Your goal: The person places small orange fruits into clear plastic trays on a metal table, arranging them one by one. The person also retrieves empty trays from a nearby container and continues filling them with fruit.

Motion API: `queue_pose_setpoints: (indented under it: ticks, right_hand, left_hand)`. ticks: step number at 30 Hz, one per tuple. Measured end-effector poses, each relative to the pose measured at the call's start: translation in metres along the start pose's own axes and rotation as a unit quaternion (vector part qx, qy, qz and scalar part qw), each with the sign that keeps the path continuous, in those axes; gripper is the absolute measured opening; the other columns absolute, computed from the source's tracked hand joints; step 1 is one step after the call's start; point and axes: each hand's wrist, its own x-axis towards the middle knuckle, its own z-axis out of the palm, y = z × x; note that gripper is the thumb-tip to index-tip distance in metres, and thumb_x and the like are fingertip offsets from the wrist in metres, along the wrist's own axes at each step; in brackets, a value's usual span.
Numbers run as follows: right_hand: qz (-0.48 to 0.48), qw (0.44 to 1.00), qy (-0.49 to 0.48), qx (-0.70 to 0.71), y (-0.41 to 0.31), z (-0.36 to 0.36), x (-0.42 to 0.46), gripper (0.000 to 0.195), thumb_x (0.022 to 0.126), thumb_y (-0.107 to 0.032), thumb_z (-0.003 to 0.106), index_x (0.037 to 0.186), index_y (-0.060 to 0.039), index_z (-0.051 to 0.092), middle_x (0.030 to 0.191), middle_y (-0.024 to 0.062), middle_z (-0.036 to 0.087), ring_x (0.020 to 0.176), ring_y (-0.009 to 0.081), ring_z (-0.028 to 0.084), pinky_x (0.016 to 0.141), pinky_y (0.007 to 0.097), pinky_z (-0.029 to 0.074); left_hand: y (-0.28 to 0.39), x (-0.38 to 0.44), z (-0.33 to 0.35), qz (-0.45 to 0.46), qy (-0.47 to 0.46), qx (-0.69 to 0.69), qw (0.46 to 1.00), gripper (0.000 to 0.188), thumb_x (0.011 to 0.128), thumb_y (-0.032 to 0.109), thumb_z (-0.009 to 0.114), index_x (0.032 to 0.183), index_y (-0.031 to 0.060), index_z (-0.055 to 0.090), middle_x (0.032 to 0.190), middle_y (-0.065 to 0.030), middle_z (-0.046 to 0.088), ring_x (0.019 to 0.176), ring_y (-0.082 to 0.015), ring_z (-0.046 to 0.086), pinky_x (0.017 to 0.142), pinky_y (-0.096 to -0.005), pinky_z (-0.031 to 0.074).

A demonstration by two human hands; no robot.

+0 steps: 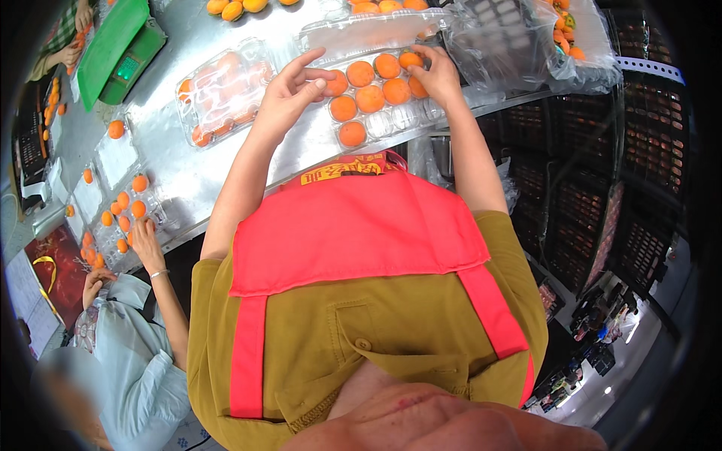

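An open clear plastic clamshell box (379,125) with moulded cups lies by the table's near edge. Two rows of its cups hold orange fruits (370,99) that look like persimmons. In the nearest row a single fruit (352,133) sits at the left end, beside bare cups. My right hand (439,78) pinches a fruit (410,60) at the far right corner between thumb and fingers. Over the box's left end, my left hand (293,93) has its fingers spread beside the corner fruit (337,83). The raised lid (361,39) stands behind the rows.
Left of my box is a closed, filled clamshell (224,96). Farther left stands a green scale (121,62). A co-worker's hand (148,242) reaches over loose fruits (124,200). Clear plastic packaging (496,45) is piled at right, above stacked black crates (648,124).
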Motion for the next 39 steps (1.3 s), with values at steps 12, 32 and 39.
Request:
queue_pose_setpoints:
  ticks: [12,32,39]
  right_hand:
    - [0.159,0.845,-0.060,0.507,-0.022,-0.037,-0.025,0.035,0.085,-0.014,0.067,0.115,0.0017,0.059,0.110,0.0100,0.064,0.094,0.0177,0.064,0.083,0.0291,0.052]
    - [0.155,0.712,-0.221,0.649,-0.107,-0.003,-0.059,0.037,0.095,-0.024,0.054,0.120,0.0036,0.053,0.108,0.0129,0.064,0.092,0.0233,0.067,0.080,0.0326,0.056]
    - [0.013,0.835,-0.122,0.536,-0.111,-0.005,-0.063,0.044,0.084,-0.009,0.067,0.125,-0.0006,0.054,0.122,0.0109,0.056,0.100,0.0175,0.061,0.081,0.0282,0.052]
  left_hand:
    - [0.004,0.002,0.003,-0.001,-0.042,0.000,0.999,0.048,0.090,0.020,0.061,0.135,0.0098,0.048,0.114,-0.0072,0.062,0.101,-0.0144,0.060,0.090,-0.0301,0.047]
    - [0.008,-0.001,0.015,0.056,-0.107,0.042,0.992,0.056,0.080,0.021,0.074,0.128,0.0023,0.052,0.117,-0.0086,0.060,0.104,-0.0175,0.059,0.091,-0.0336,0.048]
    - [0.015,-0.002,0.017,0.036,-0.121,0.025,0.992,0.052,0.084,0.022,0.071,0.126,-0.0009,0.051,0.110,-0.0094,0.062,0.101,-0.0155,0.060,0.090,-0.0315,0.048]
